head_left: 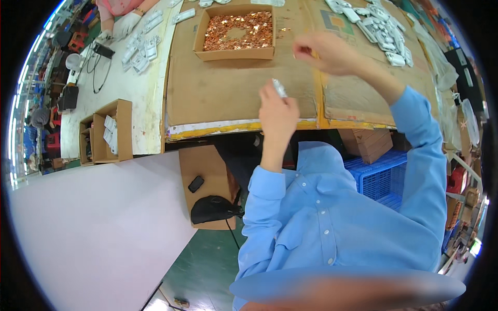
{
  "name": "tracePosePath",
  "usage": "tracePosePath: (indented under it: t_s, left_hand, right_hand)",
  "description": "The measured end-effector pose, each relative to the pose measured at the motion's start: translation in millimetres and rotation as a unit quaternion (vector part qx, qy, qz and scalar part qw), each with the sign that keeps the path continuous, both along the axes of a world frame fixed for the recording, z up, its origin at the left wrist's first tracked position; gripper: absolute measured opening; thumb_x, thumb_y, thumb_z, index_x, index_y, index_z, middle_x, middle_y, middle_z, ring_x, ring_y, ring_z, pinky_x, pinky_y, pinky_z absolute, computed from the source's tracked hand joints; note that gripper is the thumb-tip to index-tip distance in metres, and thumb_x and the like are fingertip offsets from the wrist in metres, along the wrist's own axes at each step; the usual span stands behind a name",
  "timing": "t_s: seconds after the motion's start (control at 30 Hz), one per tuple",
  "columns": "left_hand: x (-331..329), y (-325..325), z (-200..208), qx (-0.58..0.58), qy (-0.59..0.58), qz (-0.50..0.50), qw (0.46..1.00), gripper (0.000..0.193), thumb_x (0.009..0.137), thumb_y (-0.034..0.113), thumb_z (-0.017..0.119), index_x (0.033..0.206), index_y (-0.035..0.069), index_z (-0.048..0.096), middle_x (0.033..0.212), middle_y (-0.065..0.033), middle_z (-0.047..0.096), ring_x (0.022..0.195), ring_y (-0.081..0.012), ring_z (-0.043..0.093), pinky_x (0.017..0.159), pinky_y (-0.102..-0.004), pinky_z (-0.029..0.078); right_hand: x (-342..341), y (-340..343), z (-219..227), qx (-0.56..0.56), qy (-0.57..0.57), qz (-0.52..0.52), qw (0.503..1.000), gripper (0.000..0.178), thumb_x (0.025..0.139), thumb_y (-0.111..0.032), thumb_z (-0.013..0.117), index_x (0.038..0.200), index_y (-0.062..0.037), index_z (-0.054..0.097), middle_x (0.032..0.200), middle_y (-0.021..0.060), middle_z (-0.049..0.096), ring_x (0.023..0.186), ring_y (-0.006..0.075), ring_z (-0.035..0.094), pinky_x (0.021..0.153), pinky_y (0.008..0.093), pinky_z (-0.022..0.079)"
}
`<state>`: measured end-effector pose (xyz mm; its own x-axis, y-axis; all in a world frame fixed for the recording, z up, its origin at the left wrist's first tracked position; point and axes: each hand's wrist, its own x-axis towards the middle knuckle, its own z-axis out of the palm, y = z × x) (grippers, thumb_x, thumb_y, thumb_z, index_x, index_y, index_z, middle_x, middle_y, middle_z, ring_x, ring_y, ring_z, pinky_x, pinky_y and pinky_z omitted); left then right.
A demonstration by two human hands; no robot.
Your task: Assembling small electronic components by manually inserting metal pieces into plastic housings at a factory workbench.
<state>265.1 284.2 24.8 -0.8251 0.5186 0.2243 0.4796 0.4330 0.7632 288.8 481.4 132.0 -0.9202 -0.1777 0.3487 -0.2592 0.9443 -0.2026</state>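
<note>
Cardboard sheets cover the bench (228, 93) pretty much edge to edge, brown and scuffed, with yellow tape along the front lip. Left hand (277, 111) is raised just over that edge, fingers closed round a small white plastic part (279, 87) poking out the top. Right hand (324, 52) is further out and higher, fingertips pinched together on something too tiny to make out. Just beyond the hands sits an open cardboard box (236, 53) full of shiny copper-coloured bits. More white plastic parts (381, 28) are piled at far right. Over on the left there's a co-worker's gloved hand (126, 23).
</note>
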Motion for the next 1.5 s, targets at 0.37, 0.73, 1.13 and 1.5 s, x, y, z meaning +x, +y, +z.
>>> tracePosePath:
  t_s: [0.37, 0.73, 1.13, 1.5]
  left_hand:
    - [71.7, -20.7, 22.6, 0.300, -0.424, -0.159, 0.840, 0.036, 0.090, -0.002, 0.051, 0.126, -0.001, 0.048, 0.111, -0.0073, 0.060, 0.100, -0.0117, 0.059, 0.086, -0.0251, 0.047]
    - [118.4, -28.5, 61.2, 0.128, -0.272, -0.132, 0.945, 0.032, 0.097, 0.007, 0.043, 0.128, -0.002, 0.045, 0.112, -0.0123, 0.062, 0.098, -0.0144, 0.059, 0.085, -0.0266, 0.046]
    - [116.1, -30.6, 40.4, 0.230, -0.263, -0.158, 0.924, 0.027, 0.097, 0.009, 0.041, 0.121, 0.000, 0.048, 0.103, -0.0121, 0.064, 0.086, -0.0148, 0.064, 0.075, -0.0285, 0.051]
    - [114.2, -30.8, 39.4, 0.168, -0.232, -0.129, 0.949, 0.018, 0.100, 0.013, 0.043, 0.108, -0.002, 0.050, 0.078, -0.0101, 0.065, 0.062, -0.0156, 0.064, 0.056, -0.0279, 0.049]
  right_hand:
    - [131.4, -71.1, -1.7, -0.218, -0.065, -0.108, 0.968, 0.011, 0.085, -0.016, 0.061, 0.086, -0.0053, 0.059, 0.070, 0.0115, 0.061, 0.067, 0.0314, 0.061, 0.060, 0.0410, 0.047]
    - [151.8, -86.1, -5.4, -0.140, -0.051, -0.149, 0.978, 0.009, 0.081, -0.015, 0.059, 0.081, -0.0060, 0.060, 0.070, 0.0117, 0.063, 0.069, 0.0339, 0.062, 0.059, 0.0448, 0.048]
    - [151.1, -73.8, -4.7, -0.306, -0.108, -0.176, 0.929, 0.020, 0.080, -0.018, 0.068, 0.090, -0.0064, 0.055, 0.076, 0.0100, 0.062, 0.071, 0.0308, 0.061, 0.061, 0.0409, 0.048]
    - [154.8, -81.5, -10.6, -0.250, -0.099, -0.122, 0.955, 0.017, 0.080, -0.016, 0.063, 0.090, -0.0067, 0.052, 0.080, 0.0107, 0.060, 0.073, 0.0338, 0.061, 0.060, 0.0434, 0.046]
